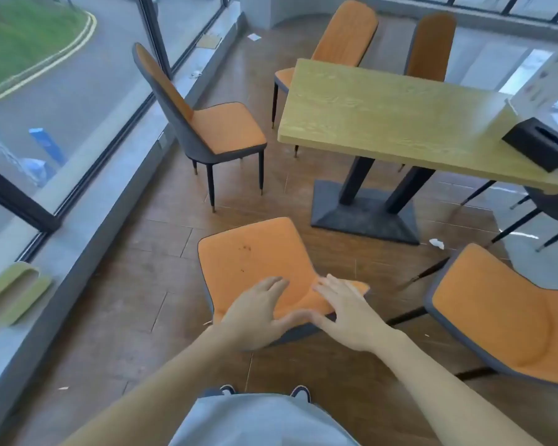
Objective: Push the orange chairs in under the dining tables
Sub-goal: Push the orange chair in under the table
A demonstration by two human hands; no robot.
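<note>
An orange chair (252,252) with a grey shell stands right in front of me, its seat facing the wooden dining table (384,114). My left hand (258,313) and my right hand (348,313) lie side by side over the top of its backrest, fingers spread and not curled around it. A second orange chair (496,317) is at my right, turned askew and away from the table. A third orange chair (223,127) stands by the window, facing the table's end. Two more orange chairs (345,30) (432,46) are at the table's far side.
The table's dark pedestal base (364,214) sits on the wooden floor ahead. A black tissue box (538,143) and a menu stand (548,75) are on the tabletop. A glass wall with a grey sill (120,175) runs along the left. Crumpled paper (436,243) lies on the floor.
</note>
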